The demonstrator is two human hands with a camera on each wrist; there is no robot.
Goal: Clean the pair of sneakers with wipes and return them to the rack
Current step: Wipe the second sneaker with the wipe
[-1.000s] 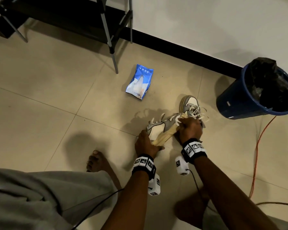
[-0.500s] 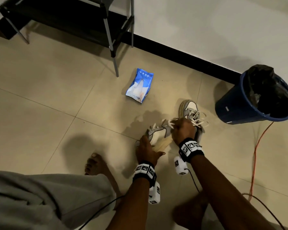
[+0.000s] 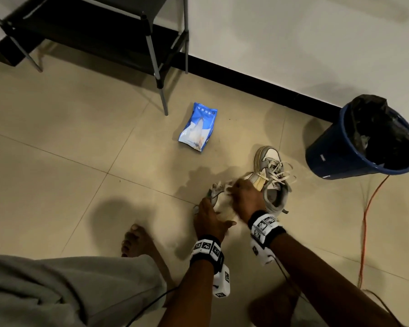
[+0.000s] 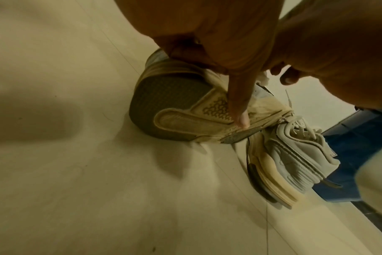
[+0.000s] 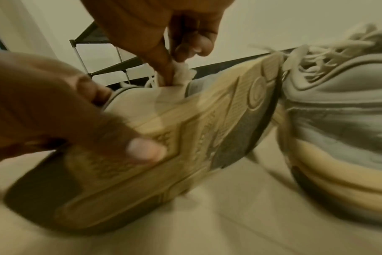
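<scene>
One grey and cream sneaker (image 3: 214, 193) lies tipped on its side on the floor, its sole (image 4: 176, 107) turned toward me. My left hand (image 3: 209, 219) grips its heel end, with a finger (image 4: 237, 110) pressed flat along the sole. My right hand (image 3: 246, 197) pinches a crumpled white wipe (image 5: 182, 73) and holds it against the sneaker's upper. The second sneaker (image 3: 273, 178) stands upright just to the right, touching the first one's toe. The blue wipes pack (image 3: 198, 128) lies on the floor beyond them.
A black shoe rack (image 3: 99, 31) on metal legs stands at the wall, far left. A blue bin (image 3: 354, 149) with a black liner sits at the right. An orange cable (image 3: 366, 220) runs along the floor below it. My bare foot (image 3: 137, 239) is at the left.
My right hand with the wipe has slid along the tipped sneaker, away from the second sneaker's laces and closer to my left hand. The left hand keeps its hold.
</scene>
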